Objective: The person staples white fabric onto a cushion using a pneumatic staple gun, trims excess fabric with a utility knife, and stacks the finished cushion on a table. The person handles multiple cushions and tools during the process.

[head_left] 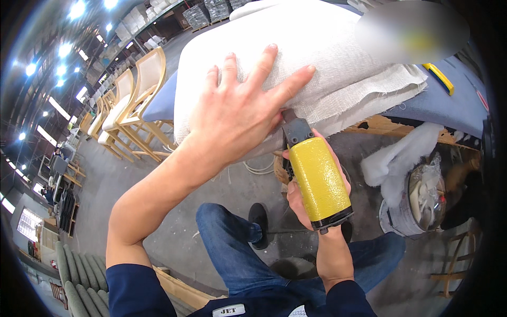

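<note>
My left hand [237,103] lies spread on a white woven fabric cover [338,68], which wraps a padded cushion or seat. Wrapped in my right hand [301,203] is a yellow and black staple gun [319,177]. Its dark nose [297,129] points up at the lower edge of the cover, just beside my left thumb and palm. Whether the nose touches the fabric is hard to see. The fabric's frayed edge hangs loose to the right of the tool. My right fingers are partly hidden behind the staple gun's body.
The cushion rests on a blue padded surface [459,108] with a wooden edge. A yellow utility knife [439,79] lies there. White batting [398,158] droops over a bucket [398,216] of scraps at right. Wooden chairs [150,68] stand at left. A blurred patch covers the upper right.
</note>
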Demonstrator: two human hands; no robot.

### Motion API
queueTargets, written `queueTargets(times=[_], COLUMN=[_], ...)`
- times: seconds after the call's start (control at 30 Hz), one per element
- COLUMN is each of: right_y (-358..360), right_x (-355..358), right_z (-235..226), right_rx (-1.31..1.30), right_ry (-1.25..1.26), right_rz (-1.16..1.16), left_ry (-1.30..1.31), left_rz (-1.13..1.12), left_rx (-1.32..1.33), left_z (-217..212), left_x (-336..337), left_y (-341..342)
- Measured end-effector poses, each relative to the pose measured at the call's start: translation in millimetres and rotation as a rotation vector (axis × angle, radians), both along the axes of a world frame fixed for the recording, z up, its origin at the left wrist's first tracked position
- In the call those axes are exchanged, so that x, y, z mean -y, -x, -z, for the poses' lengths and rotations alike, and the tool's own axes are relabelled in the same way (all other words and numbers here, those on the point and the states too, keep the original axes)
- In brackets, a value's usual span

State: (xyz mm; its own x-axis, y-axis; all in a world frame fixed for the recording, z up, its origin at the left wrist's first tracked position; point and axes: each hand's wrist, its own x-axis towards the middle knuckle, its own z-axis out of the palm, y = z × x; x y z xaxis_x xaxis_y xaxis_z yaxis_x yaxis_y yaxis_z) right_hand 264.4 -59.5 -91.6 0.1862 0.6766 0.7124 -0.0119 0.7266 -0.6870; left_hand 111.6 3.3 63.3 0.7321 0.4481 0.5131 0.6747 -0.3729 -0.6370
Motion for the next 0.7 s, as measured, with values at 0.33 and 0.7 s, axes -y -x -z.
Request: queueTargets(times=[0.33,0.7], right_y=[8,-10], right_x=[-6,-28], right_z=[3,23], right_rx=[0.045,0.075], right_ry=[-0.027,-0.293], right_rz=[0.004,-0.013], left_ry=[-0.033,0.054], left_rz=[-0.026,0.033], left_rx=[0.038,-0.005], left_z=[8,11], left_x=[0,-16], left_y=[6,-12])
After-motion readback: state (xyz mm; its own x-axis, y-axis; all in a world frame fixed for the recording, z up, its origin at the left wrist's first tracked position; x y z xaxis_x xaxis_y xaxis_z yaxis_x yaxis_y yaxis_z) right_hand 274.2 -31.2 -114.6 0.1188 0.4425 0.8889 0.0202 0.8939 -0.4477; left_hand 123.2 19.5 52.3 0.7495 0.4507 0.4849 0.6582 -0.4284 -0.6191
